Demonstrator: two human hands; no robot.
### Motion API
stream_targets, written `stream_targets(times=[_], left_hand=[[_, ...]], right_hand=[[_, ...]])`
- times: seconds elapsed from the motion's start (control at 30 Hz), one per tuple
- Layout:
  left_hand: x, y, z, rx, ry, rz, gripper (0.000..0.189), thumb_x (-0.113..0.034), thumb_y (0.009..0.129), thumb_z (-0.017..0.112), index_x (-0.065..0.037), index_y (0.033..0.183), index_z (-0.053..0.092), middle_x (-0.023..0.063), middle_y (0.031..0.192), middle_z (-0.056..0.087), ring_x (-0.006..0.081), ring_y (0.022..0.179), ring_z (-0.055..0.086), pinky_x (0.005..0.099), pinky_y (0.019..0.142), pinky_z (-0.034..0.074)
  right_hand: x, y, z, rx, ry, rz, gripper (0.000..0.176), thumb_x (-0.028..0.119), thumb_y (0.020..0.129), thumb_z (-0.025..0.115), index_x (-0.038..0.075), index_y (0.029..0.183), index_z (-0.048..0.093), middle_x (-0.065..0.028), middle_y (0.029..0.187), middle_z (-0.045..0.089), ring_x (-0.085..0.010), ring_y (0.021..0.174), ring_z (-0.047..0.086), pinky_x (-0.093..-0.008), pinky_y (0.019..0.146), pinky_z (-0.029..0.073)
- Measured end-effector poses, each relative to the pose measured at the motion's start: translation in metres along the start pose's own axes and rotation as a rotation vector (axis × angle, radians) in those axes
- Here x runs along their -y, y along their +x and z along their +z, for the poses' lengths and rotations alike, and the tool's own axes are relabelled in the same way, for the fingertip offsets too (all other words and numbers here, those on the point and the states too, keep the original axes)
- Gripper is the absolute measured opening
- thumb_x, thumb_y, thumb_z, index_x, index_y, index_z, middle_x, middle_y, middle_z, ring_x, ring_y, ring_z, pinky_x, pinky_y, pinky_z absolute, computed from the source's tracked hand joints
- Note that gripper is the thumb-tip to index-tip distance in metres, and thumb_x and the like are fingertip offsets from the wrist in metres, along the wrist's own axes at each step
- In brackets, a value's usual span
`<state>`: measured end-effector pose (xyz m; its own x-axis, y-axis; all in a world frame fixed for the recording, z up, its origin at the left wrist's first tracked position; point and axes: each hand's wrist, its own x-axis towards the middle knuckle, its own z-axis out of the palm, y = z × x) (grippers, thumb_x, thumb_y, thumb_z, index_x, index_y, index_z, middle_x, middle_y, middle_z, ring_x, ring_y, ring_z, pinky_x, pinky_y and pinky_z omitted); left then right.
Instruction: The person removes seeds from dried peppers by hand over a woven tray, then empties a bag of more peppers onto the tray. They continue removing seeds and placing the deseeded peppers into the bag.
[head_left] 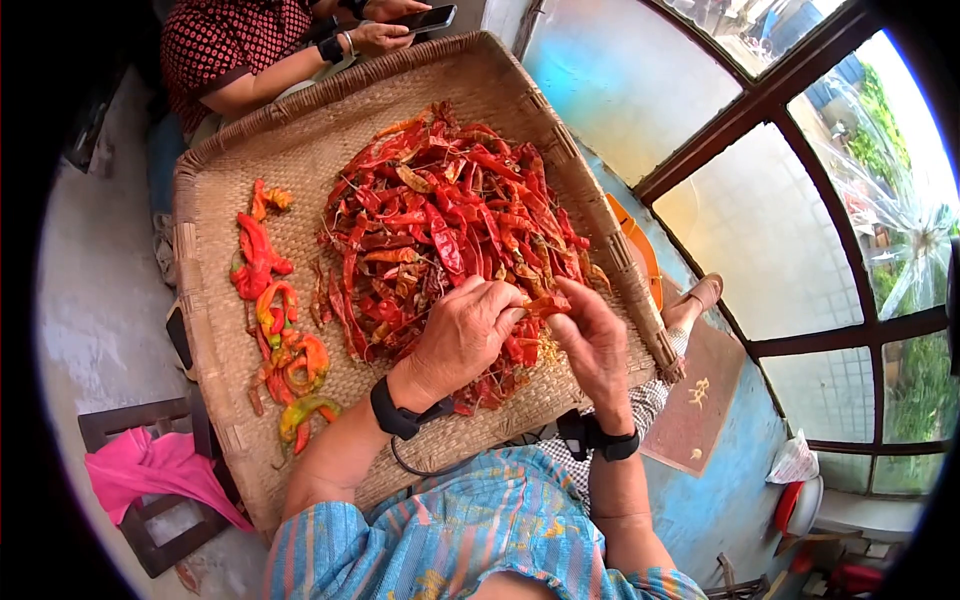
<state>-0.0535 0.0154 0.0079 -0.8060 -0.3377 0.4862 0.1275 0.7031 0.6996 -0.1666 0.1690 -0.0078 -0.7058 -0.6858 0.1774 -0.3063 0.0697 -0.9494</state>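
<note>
Pink cloth (150, 468) drapes over a dark frame (150, 412) on your far left. Next, in your woven tray (215, 370), twisted peppers (263, 258) trail beside a heap of dried chillies (450, 205). Over the heap's near side, your left hand (462, 328) and right hand (600, 345) have fingers clamped on one orange-red chilli (546, 305), between them. Windows (810, 240) stand rightmost.

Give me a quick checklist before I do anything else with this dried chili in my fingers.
1. Dried chili held: ok, between the left hand and right hand.
2. Chili pile inside the basket: ok.
3. Curled chilies inside too: ok, along its left side.
4. Basket floor clear of seeds: not ok, some lie near the right hand.
5. Dried chili emptied: cannot tell, fingers partly hide it.
</note>
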Motion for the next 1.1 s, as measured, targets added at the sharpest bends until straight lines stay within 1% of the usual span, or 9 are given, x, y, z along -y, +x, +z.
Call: stream_targets(times=[0.2,0.33,0.4,0.47,0.6,0.67,0.73,0.8,1.1], left_hand=[[0.006,-0.009,0.007,0.067,-0.001,-0.014,0.016,-0.005,0.085,0.067,-0.004,0.097,0.057,0.0137,0.083,0.061,0.0318,0.075,0.061,0.0417,0.065,0.049],[0.014,-0.012,0.005,0.086,0.037,0.004,0.02,-0.006,0.086,0.067,-0.004,0.104,0.057,0.0133,0.087,0.062,0.0318,0.081,0.062,0.0408,0.071,0.052],[0.018,-0.015,0.005,0.137,0.075,0.056,0.023,-0.004,0.082,0.07,-0.002,0.102,0.059,0.0147,0.089,0.062,0.0317,0.082,0.06,0.0417,0.072,0.051],[0.016,-0.018,0.007,0.159,0.093,0.046,0.024,-0.003,0.079,0.071,-0.002,0.1,0.06,0.0128,0.092,0.06,0.0304,0.088,0.058,0.0404,0.076,0.05],[0.024,-0.028,0.016,0.254,0.406,0.149,0.018,-0.004,0.075,0.072,-0.003,0.089,0.059,0.0085,0.089,0.052,0.0263,0.089,0.052,0.0364,0.074,0.048],[0.025,-0.028,0.018,0.291,0.504,0.164,0.013,-0.005,0.076,0.069,-0.004,0.079,0.057,0.0081,0.085,0.05,0.0248,0.085,0.051,0.0359,0.071,0.046],[0.025,-0.027,0.02,0.242,0.471,0.183,0.014,-0.005,0.077,0.066,-0.005,0.073,0.054,0.0081,0.081,0.048,0.0241,0.081,0.05,0.0356,0.068,0.046],[0.023,-0.025,0.016,0.214,0.448,0.174,0.011,-0.005,0.077,0.067,-0.005,0.076,0.057,0.0083,0.08,0.049,0.0249,0.08,0.051,0.0362,0.069,0.047],[0.004,-0.019,0.001,0.023,0.125,0.036,0.031,0.001,0.078,0.071,-0.003,0.106,0.059,0.0128,0.088,0.059,0.031,0.082,0.058,0.0411,0.071,0.049]], right_hand=[[0.01,-0.011,0.017,-0.11,-0.133,-0.172,0.018,0.007,0.087,0.071,0.005,0.104,0.066,-0.0084,0.084,0.065,-0.0167,0.075,0.064,-0.0276,0.064,0.05],[0.02,0.002,-0.024,-0.479,-0.149,-0.395,0.013,0.008,0.095,0.062,0.003,0.106,0.064,-0.0001,0.082,0.061,-0.0046,0.064,0.052,-0.0176,0.055,0.041],[0.013,0.012,-0.055,-0.667,-0.215,-0.369,0.016,0.012,0.095,0.063,0.003,0.109,0.064,0.0007,0.086,0.061,-0.0034,0.069,0.052,-0.0183,0.061,0.043],[-0.014,0.025,-0.092,-0.666,-0.308,-0.252,0.024,0.004,0.091,0.066,0.0,0.114,0.062,-0.0095,0.099,0.067,-0.0168,0.085,0.064,-0.0277,0.075,0.051],[-0.024,0.03,-0.096,-0.499,-0.943,-0.218,0.036,0.009,0.082,0.074,0.0,0.115,0.063,-0.0135,0.096,0.067,-0.0253,0.092,0.064,-0.0367,0.085,0.048],[-0.023,0.017,-0.069,-0.393,-0.605,-0.14,0.034,0.01,0.083,0.073,0.002,0.115,0.063,-0.0141,0.097,0.067,-0.0272,0.09,0.064,-0.0379,0.083,0.049],[-0.009,0.003,-0.041,0.001,-0.283,0.053,0.033,0.011,0.084,0.073,0.003,0.115,0.064,-0.0157,0.099,0.065,-0.0308,0.09,0.063,-0.0386,0.083,0.049],[0.0,-0.005,-0.016,0.154,-0.409,-0.058,0.032,0.012,0.084,0.073,0.003,0.113,0.064,-0.016,0.1,0.064,-0.0333,0.089,0.063,-0.0376,0.081,0.05],[-0.003,-0.013,0.007,0.058,-0.339,-0.085,0.013,0.006,0.086,0.07,0.0,0.095,0.065,-0.0125,0.086,0.065,-0.0242,0.072,0.064,-0.0329,0.063,0.05]])
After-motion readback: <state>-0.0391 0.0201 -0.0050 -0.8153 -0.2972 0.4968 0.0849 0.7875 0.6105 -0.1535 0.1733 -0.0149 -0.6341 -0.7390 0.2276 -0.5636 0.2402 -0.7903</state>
